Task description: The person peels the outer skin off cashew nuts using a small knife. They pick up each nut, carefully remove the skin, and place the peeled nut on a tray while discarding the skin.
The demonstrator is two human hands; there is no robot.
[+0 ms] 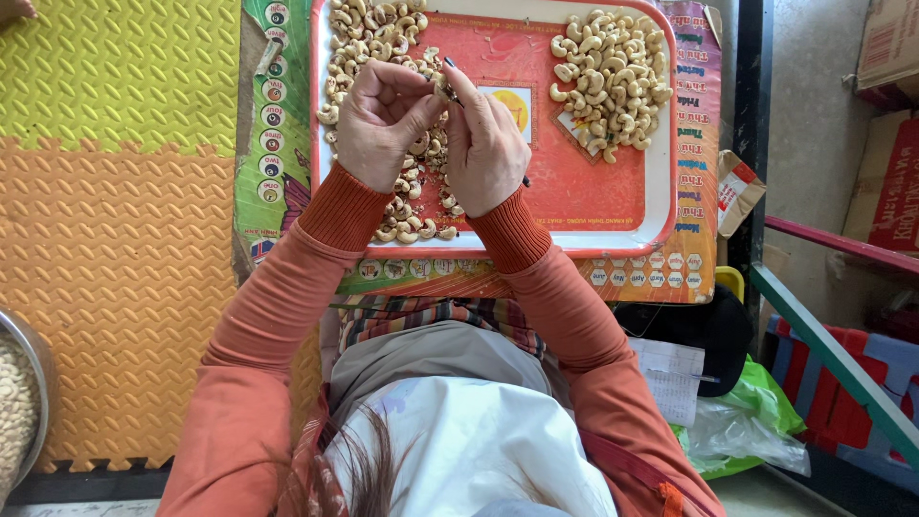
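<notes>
Top edge is cutting off the red tray (613,225) and the cashew pile (383,38) on its left. Whatever the left hand (378,120) and right hand (483,144) are pinching is staying hidden behind fingers, and the metal bowl (33,364) is getting cropped at the left edge

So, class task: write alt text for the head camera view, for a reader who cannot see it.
Seen from above, a person's left hand and right hand work one cashew with a thin dark tool over a red tray holding two heaps of cashews, on colourful foam mats.
</notes>
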